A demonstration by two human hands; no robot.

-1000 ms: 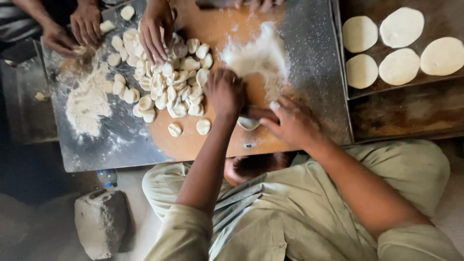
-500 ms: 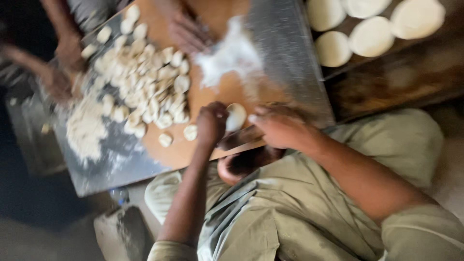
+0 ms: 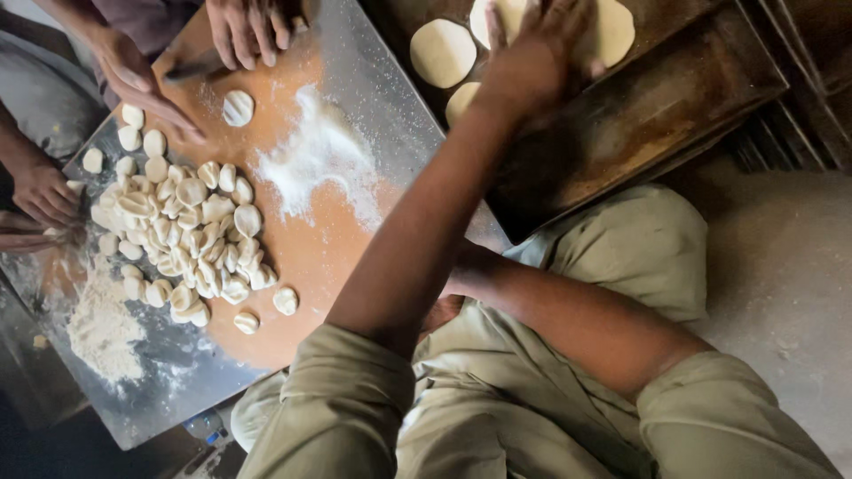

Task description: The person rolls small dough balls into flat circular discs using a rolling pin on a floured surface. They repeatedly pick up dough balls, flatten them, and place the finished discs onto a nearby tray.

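Dough discs [image 3: 444,51] on dark wooden tray [image 3: 639,115]; floured board [image 3: 311,239] beside.

A pale, dusty concrete floor [image 3: 790,284] lay at the right — dim, warm light fell across a dark, worn wooden bench [image 3: 657,115].

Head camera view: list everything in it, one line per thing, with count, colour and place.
Small dough pieces: several dozen, pale cream, heaped on the board's left half.
Round board: one, orange-brown, on the metal sheet.
Metal sheet: one, grey, under the board.
Loose flour: white, one patch mid-board; another pile on the sheet's lower left.
Flattened dough discs: about four, cream, on the tray at top.
Wooden tray: one, dark brown, upper right.
Other people's hands: about three, top left.
Left hand: reaching over the discs on the tray.
Right hand: hidden under the left arm.
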